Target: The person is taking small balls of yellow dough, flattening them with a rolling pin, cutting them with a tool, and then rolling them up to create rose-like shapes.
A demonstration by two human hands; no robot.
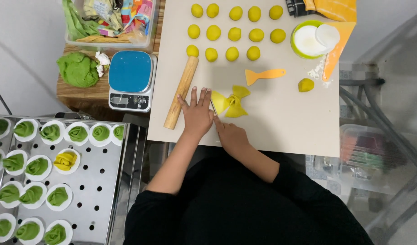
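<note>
I've got a yellow dough bow [231,102] lying on the beige worktop [281,131], pinched at its middle, its long axis running from lower left to upper right across the board. It sits just ahead of the right hand [230,136], whose forefinger reaches up to the bow's near wing; that hand looks loosely closed around something thin and dark, maybe a small blade, but I can't make it out, and its fingers are mostly hidden from me. The left hand [197,113] lies flat, fingers spread, empty, right beside the bow's left wing, so both hands are close, the right one nearer the pinch. Just left of the left hand lies a wooden rolling pin [181,92], tilted. Beyond the bow, an orange scraper [264,75], rows of yellow dough balls [234,33], a green-rimmed bowl [308,41]. Far to the left, a blue scale [131,80], green dough [78,69], and a steel tray [95,190] of folded green pieces, cut off at the edge.
</note>
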